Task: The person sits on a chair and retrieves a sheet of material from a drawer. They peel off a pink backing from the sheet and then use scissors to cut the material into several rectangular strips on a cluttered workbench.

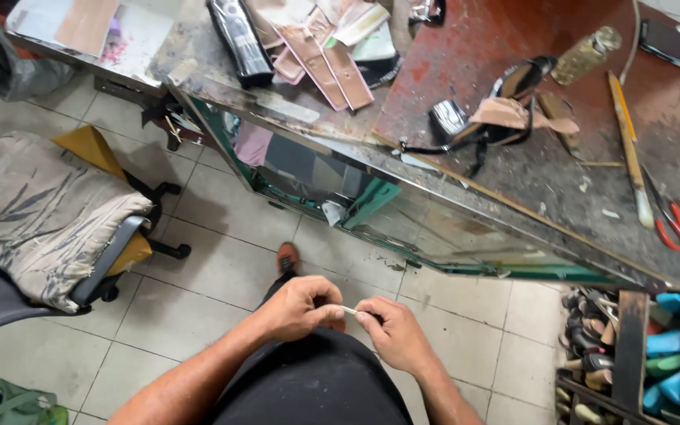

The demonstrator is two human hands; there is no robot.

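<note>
My left hand (301, 307) and my right hand (393, 332) meet in front of my lap, over the tiled floor. Between the fingertips of both hands sits a small thin white piece (349, 312); what it is I cannot tell. Both hands pinch it, left thumb and forefinger on one end, right fingers on the other. My foot in an orange shoe (287, 257) shows just beyond the hands. On the worktable (560, 189) above lies a black sandal (505, 102) with a tan piece over it.
Red-handled scissors (677, 223), a long yellow-handled brush (627, 145) and a bottle (585, 55) lie on the table's right. A cloth-covered office chair (41, 220) stands at left. Shelves with shoes and blue blocks (647, 354) are at lower right.
</note>
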